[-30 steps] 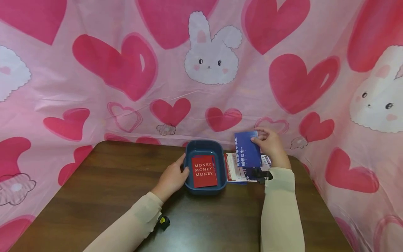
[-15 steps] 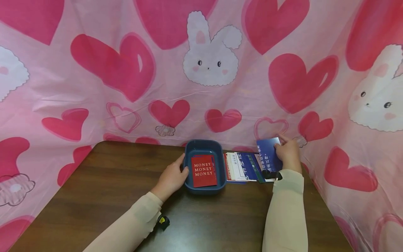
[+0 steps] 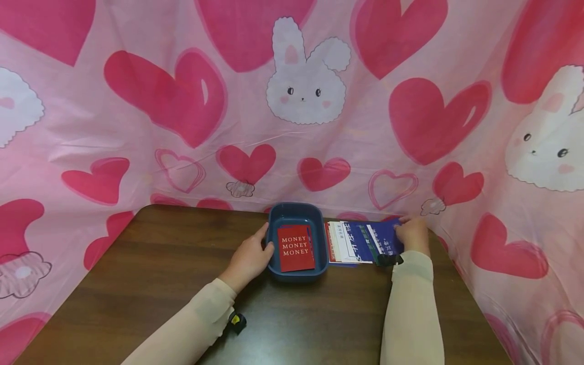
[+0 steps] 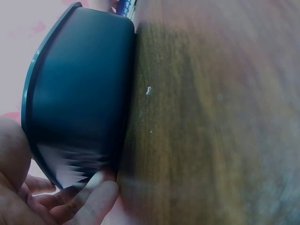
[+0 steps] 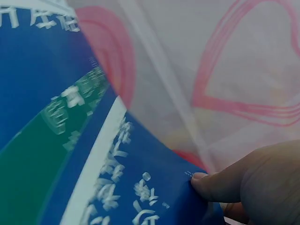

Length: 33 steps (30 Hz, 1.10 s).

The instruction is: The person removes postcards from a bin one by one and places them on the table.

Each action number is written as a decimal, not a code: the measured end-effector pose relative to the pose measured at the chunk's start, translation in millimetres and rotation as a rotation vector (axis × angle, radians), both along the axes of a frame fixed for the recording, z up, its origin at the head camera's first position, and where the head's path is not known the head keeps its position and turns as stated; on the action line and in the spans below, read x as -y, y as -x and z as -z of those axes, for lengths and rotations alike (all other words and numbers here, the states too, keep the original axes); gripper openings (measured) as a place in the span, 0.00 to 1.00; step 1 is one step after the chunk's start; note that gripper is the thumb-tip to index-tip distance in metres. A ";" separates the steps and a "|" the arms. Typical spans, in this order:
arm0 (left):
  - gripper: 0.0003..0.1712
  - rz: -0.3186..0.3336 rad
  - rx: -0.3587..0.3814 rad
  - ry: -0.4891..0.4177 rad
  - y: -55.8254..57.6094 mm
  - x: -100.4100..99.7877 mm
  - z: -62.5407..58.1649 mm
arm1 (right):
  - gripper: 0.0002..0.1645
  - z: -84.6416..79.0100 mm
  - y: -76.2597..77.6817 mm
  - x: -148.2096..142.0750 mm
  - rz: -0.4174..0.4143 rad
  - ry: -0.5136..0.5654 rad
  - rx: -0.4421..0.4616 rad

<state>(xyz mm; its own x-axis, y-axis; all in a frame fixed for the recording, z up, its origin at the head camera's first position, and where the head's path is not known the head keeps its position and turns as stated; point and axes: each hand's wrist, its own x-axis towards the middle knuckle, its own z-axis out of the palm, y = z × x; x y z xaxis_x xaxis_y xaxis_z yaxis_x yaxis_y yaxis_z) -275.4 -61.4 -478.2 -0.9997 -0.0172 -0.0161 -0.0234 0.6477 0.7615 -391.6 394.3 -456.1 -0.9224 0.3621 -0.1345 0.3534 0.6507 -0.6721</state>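
Observation:
A dark blue plastic tray [image 3: 298, 278] holds a red card [image 3: 296, 247] printed "MONEY MONEY MONEY" atop other, mostly hidden cards. At its left side my left hand [image 3: 247, 257] grips it, with the thumb by the rim and fingers [image 4: 96, 199] against the outer wall. To the right of the tray, my right hand [image 3: 412, 234] pinches the upper right corner of a blue card [image 5: 161, 180] with white characters. That card lies over the right end of a row of overlapping cards [image 3: 356, 241]. The thumb is on its face; the other fingers are mostly hidden.
Brown wood-grain table [image 3: 182, 289] lies under everything. A pink curtain [image 3: 310, 137] with hearts and rabbits rises close behind the tray and cards. A black wrist strap device [image 3: 237, 322] hangs under the left sleeve.
My right hand has carried the blue card rightward, then lowered it onto the right end of the row, uncovering a green card and other cards. My left hand and the tray have stayed put.

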 end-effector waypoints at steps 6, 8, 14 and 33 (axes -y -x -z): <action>0.43 0.002 -0.017 0.001 -1.3 0.0 2.3 | 0.23 17.4 0.3 0.8 0.021 -0.093 -0.068; 0.43 0.004 -0.022 -0.002 -1.7 -0.4 3.2 | 0.21 18.9 -1.3 2.2 0.032 -0.113 -0.094; 0.43 0.012 -0.045 0.002 -2.1 -1.1 6.0 | 0.17 19.4 -4.5 7.1 0.077 -0.080 -0.081; 0.43 0.014 -0.053 0.001 -1.7 -0.8 9.6 | 0.17 15.2 33.0 24.8 -0.095 -0.081 -0.250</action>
